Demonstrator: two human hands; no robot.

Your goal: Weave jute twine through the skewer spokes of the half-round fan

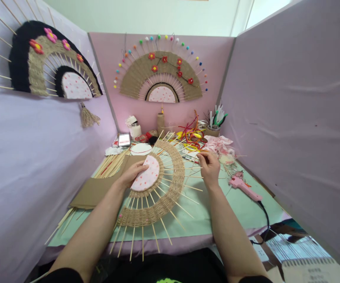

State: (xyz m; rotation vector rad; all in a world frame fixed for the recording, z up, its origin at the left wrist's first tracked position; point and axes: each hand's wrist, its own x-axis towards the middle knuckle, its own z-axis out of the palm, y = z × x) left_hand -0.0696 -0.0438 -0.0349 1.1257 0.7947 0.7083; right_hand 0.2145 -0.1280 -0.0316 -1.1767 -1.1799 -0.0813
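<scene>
My left hand point(133, 174) grips a half-round woven fan point(179, 173) by its flat centre, thumb on top and the other fingers hidden behind. The centre is white cloth point(150, 179) with pinkish-red dots. Around it run a narrow and a wide band of tan twine, woven over thin sticks point(166, 232) that spread past the outer edge. My right hand point(210, 169) is raised beside the fan's right-hand stick tips, thumb and forefinger pinched together. Whatever lies between those fingertips is too small to make out.
Brown cardboard point(95, 192) and loose sticks point(111, 165) lie left. A pink glue gun point(245, 188) rests right, its cord hanging over the edge. Behind are a white jar point(135, 130), a twine cone point(161, 124) and coloured pipe cleaners point(192, 133). Finished fans point(134, 76) hang on the partitions.
</scene>
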